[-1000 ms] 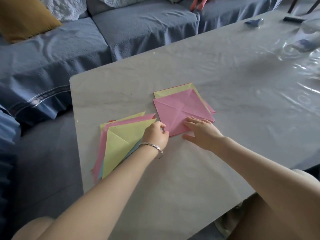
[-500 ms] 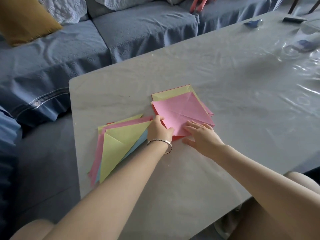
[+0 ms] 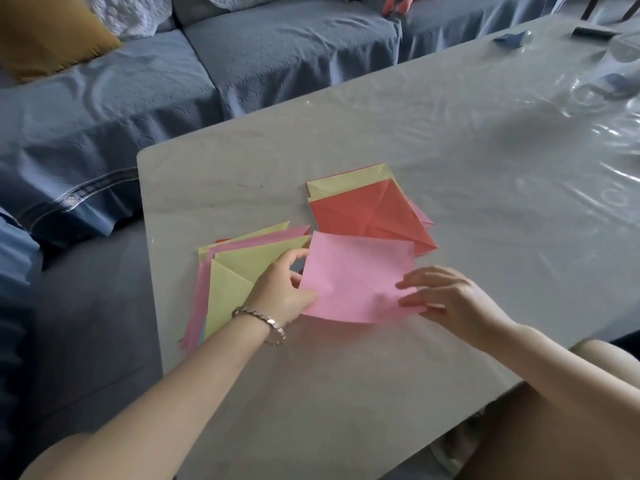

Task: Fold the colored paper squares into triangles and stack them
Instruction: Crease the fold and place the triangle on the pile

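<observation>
The pink square has been lifted off the pile and drawn toward 6 o'clock, held by the left hand and right hand. A red square has been uncovered at its 12 o'clock.

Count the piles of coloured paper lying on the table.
2. The stack of folded triangles lies on the left; the pile of squares, red on top, lies beyond the held-up pink sheet. Lower sheets are mostly hidden.
</observation>
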A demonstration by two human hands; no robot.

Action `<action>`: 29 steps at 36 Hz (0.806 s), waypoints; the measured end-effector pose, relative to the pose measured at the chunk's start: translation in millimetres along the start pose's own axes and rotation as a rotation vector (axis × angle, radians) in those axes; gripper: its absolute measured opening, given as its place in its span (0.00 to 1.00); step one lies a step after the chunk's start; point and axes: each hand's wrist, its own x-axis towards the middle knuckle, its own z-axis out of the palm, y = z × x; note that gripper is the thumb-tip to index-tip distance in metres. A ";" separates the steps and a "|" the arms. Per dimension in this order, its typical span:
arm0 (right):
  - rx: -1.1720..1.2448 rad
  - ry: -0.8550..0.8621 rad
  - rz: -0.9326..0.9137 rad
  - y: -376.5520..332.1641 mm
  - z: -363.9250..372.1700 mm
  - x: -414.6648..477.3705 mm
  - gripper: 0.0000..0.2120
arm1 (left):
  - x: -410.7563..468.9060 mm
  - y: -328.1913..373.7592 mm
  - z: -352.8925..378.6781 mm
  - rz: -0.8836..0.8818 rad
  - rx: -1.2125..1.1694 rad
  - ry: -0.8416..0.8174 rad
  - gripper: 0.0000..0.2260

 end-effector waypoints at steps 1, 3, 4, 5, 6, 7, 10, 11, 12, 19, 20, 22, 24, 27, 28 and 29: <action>0.004 -0.032 -0.024 -5.2 2.0 -1.0 0.07 | 0.2 -0.3 -0.2 -0.008 -0.021 0.009 0.26; -0.002 -0.094 -0.071 -17.8 5.0 -0.5 0.09 | 3.3 -0.1 1.0 -0.035 -0.073 0.066 0.27; -0.012 -0.116 -0.097 -23.4 5.9 0.6 0.11 | 6.0 0.7 2.1 -0.050 -0.091 0.111 0.27; -0.024 -0.134 -0.120 -29.6 6.1 2.2 0.12 | 9.2 2.0 3.2 -0.061 -0.091 0.158 0.27; -0.032 -0.144 -0.138 -35.7 5.6 4.0 0.14 | 12.2 3.4 4.1 -0.067 -0.070 0.202 0.26; -0.033 -0.150 -0.152 -41.1 4.5 5.5 0.16 | 14.0 5.9 4.5 -0.067 -0.043 0.237 0.24; -0.013 -0.163 -0.181 -54.8 -1.2 8.1 0.20 | 18.6 11.8 3.8 -0.039 -0.040 0.269 0.09; -0.001 -0.166 -0.183 -58.4 -3.3 8.5 0.19 | 18.9 13.6 2.8 -0.019 -0.048 0.280 0.05; 0.013 -0.165 -0.183 -60.8 -5.5 8.8 0.18 | 19.4 14.4 1.5 0.004 -0.057 0.297 0.03; 0.322 0.015 -0.017 -66.7 -19.0 16.7 0.13 | 5.9 19.8 -3.3 0.214 -0.092 0.332 0.03; 0.324 0.087 0.019 -66.6 -19.6 19.4 0.12 | 2.6 19.8 -2.4 0.251 -0.082 0.311 0.04; 0.303 0.206 0.080 -66.7 -20.5 25.4 0.11 | -5.3 20.7 -0.5 0.302 -0.092 0.262 0.04; 0.341 0.248 0.170 -70.4 -23.6 31.2 0.09 | -13.6 21.9 1.5 0.318 -0.115 0.187 0.04; 0.488 0.212 0.310 -78.0 -27.1 35.9 0.06 | -25.6 24.0 3.4 0.328 -0.127 0.077 0.06; 0.541 0.212 0.341 -80.0 -27.2 36.5 0.07 | -29.1 24.5 3.5 0.320 -0.134 0.049 0.07; 0.568 0.221 0.365 -81.5 -26.6 36.6 0.09 | -32.3 25.2 3.2 0.312 -0.134 0.026 0.08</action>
